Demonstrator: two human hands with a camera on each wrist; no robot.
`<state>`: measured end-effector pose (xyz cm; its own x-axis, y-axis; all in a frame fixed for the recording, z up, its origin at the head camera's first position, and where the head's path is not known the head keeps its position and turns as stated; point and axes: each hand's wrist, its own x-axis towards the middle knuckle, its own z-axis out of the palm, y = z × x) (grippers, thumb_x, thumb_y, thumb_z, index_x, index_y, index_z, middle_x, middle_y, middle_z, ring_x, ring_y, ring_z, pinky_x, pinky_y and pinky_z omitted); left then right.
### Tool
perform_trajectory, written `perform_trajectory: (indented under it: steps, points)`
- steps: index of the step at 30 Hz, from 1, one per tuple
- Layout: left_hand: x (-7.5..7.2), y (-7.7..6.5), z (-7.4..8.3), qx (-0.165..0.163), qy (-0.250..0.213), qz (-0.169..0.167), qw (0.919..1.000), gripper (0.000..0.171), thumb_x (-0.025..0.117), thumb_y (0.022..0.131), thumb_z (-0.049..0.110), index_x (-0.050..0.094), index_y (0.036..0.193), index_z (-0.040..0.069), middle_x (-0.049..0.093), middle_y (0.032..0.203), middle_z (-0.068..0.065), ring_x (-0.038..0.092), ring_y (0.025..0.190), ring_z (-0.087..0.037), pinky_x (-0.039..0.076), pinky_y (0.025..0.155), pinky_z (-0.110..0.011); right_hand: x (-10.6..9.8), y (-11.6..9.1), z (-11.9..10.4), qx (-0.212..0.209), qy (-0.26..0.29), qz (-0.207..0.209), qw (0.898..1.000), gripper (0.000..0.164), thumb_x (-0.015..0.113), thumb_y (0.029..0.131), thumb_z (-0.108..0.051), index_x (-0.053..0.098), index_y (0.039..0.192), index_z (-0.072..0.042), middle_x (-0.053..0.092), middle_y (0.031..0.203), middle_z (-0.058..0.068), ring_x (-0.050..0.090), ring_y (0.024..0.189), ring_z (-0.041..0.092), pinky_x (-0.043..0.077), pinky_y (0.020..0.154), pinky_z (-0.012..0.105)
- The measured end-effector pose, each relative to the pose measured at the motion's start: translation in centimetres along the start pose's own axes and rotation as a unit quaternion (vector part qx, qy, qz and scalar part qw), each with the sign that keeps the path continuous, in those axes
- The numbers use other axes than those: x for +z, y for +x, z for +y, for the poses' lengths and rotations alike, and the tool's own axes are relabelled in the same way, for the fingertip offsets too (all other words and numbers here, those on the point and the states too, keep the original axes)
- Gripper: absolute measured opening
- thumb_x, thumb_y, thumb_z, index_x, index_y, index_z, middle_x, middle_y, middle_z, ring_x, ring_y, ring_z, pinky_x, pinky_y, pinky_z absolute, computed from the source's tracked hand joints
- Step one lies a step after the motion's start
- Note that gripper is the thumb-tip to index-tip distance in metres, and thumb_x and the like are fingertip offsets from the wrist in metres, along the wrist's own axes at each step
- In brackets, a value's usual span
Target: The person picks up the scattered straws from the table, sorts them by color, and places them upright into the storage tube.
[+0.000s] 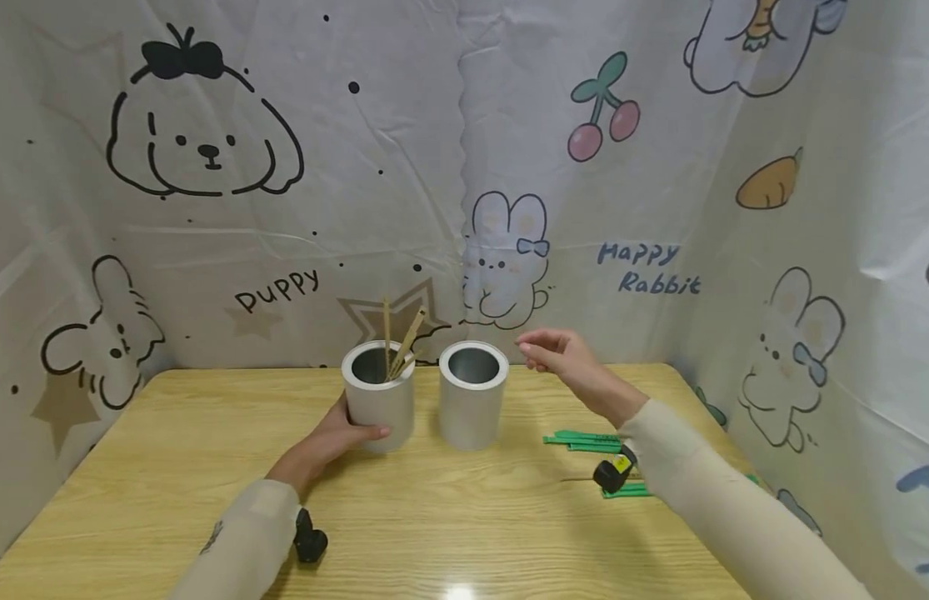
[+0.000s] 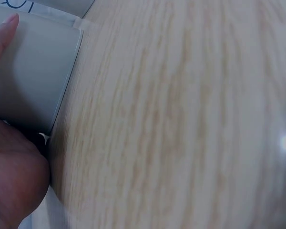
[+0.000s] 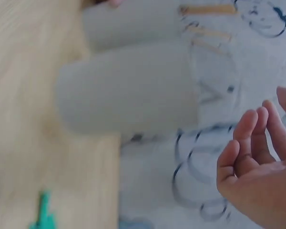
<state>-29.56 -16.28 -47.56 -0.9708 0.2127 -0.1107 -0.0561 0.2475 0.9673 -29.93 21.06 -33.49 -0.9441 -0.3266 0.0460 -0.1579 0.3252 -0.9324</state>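
My left hand [image 1: 331, 435] grips a white cylindrical canister [image 1: 377, 414] at its lower side, the thumb lying across the front. Several thin wooden sticks [image 1: 406, 342] lean inside this canister and stick out above its rim. Close beside it on the right stands a second white canister [image 1: 471, 417], whose dark inner wall shows. My right hand [image 1: 572, 367] hovers in the air just right of that second canister's rim, fingers loosely bent. In the right wrist view nothing shows between the fingers of the right hand [image 3: 257, 167]. The left wrist view shows the thumb against the canister [image 2: 38, 71].
Several narrow green strips [image 1: 576, 440] lie on the right side of the wooden table [image 1: 471, 517], partly behind the right forearm. A thin wooden stick [image 1: 575, 480] lies near them. A printed cloth [image 1: 404, 208] hangs behind and at both sides of the table.
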Motion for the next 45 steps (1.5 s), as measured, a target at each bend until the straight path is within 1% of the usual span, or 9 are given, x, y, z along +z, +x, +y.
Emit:
perform_trajectory:
  steps: [7, 10, 14, 18, 27, 33, 38, 42, 45]
  points:
    - [-0.1, -0.1, 0.5, 0.004, 0.000, -0.005, 1.0000, 0.109, 0.081, 0.086, 0.022, 0.005, 0.162, 0.007, 0.026, 0.162, -0.022, 0.029, 0.149, -0.042, 0.022, 0.125, -0.058, -4.5, -4.3, 5.3, 0.025, -0.061, -0.029, 0.997, 0.044, 0.063, 0.101, -0.029, 0.059, 0.135, 0.000, 0.061, 0.135, 0.015, 0.059, 0.113, 0.011, 0.045, 0.111, 0.049]
    - [-0.1, -0.1, 0.7, 0.003, 0.003, -0.005, 1.0000, 0.109, 0.081, 0.086, 0.022, 0.005, 0.162, 0.007, 0.026, 0.163, -0.022, 0.029, 0.149, -0.041, 0.023, 0.125, -0.058, -6.2, -6.1, 7.7, 0.037, -0.085, -0.048, 0.995, 0.047, 0.065, 0.100, -0.027, 0.059, 0.135, 0.002, 0.055, 0.142, 0.025, 0.060, 0.112, 0.007, 0.051, 0.106, 0.043]
    - [-0.2, -0.1, 0.7, 0.006, 0.000, -0.004, 1.0000, 0.108, 0.081, 0.086, 0.022, 0.006, 0.162, 0.007, 0.026, 0.162, -0.022, 0.030, 0.149, -0.041, 0.023, 0.125, -0.058, -7.9, -8.0, 10.7, 0.045, -0.123, -0.091, 0.987, 0.041, 0.065, 0.099, -0.021, 0.063, 0.130, 0.005, 0.062, 0.130, 0.028, 0.060, 0.097, 0.003, 0.054, 0.084, 0.025]
    - [-0.3, -0.2, 0.6, 0.005, -0.003, 0.001, 1.0000, 0.107, 0.081, 0.086, 0.022, 0.007, 0.162, 0.008, 0.026, 0.163, -0.021, 0.029, 0.150, -0.041, 0.023, 0.125, -0.058, -8.8, -9.0, 13.0, 0.022, -0.136, -0.128, 0.982, 0.033, 0.068, 0.097, -0.013, 0.068, 0.122, 0.008, 0.069, 0.107, 0.022, 0.055, 0.079, 0.004, 0.048, 0.066, 0.023]
    - [-0.3, -0.1, 0.4, -0.002, 0.002, 0.001, 1.0000, 0.109, 0.081, 0.086, 0.023, 0.005, 0.162, 0.009, 0.024, 0.164, -0.021, 0.027, 0.151, -0.041, 0.021, 0.125, -0.059, -9.3, -9.4, 15.6, -0.044, -0.136, -0.149, 0.978, 0.015, 0.069, 0.092, -0.003, 0.074, 0.100, 0.010, 0.067, 0.080, 0.016, 0.051, 0.068, 0.000, 0.047, 0.059, 0.019]
    - [-0.2, -0.2, 0.1, 0.001, -0.002, -0.003, 1.0000, 0.110, 0.081, 0.086, 0.022, 0.004, 0.163, 0.009, 0.024, 0.164, -0.021, 0.028, 0.150, -0.042, 0.022, 0.125, -0.059, -8.9, -8.9, 14.9, -0.033, -0.164, -0.120, 0.979, 0.011, 0.068, 0.094, -0.005, 0.074, 0.092, 0.004, 0.066, 0.077, 0.013, 0.047, 0.065, 0.000, 0.043, 0.056, 0.018]
    - [0.0, -0.2, 0.0, 0.000, -0.002, -0.006, 1.0000, 0.109, 0.081, 0.086, 0.022, 0.004, 0.162, 0.009, 0.024, 0.164, -0.021, 0.028, 0.150, -0.042, 0.022, 0.124, -0.060, -8.3, -8.2, 11.8, 0.003, -0.148, -0.074, 0.986, 0.020, 0.064, 0.100, -0.014, 0.070, 0.102, 0.004, 0.067, 0.090, 0.007, 0.052, 0.074, 0.004, 0.047, 0.064, 0.023]
    - [0.0, -0.2, 0.1, 0.007, -0.004, -0.007, 0.9999, 0.109, 0.081, 0.086, 0.022, 0.004, 0.162, 0.010, 0.024, 0.164, -0.021, 0.028, 0.150, -0.042, 0.022, 0.124, -0.060, -6.8, -6.8, 7.6, 0.002, -0.066, -0.037, 0.997, 0.020, 0.059, 0.103, -0.021, 0.067, 0.108, -0.004, 0.066, 0.098, -0.006, 0.060, 0.091, 0.006, 0.050, 0.082, 0.022]
    - [0.0, -0.3, 0.0, 0.012, -0.007, -0.007, 0.9999, 0.109, 0.081, 0.086, 0.021, 0.004, 0.162, 0.009, 0.024, 0.164, -0.021, 0.028, 0.150, -0.042, 0.022, 0.124, -0.059, -5.0, -5.0, 4.5, -0.034, 0.062, -0.032, 0.997, 0.012, 0.055, 0.105, -0.018, 0.066, 0.103, -0.015, 0.065, 0.095, -0.012, 0.058, 0.094, 0.005, 0.047, 0.089, 0.020]
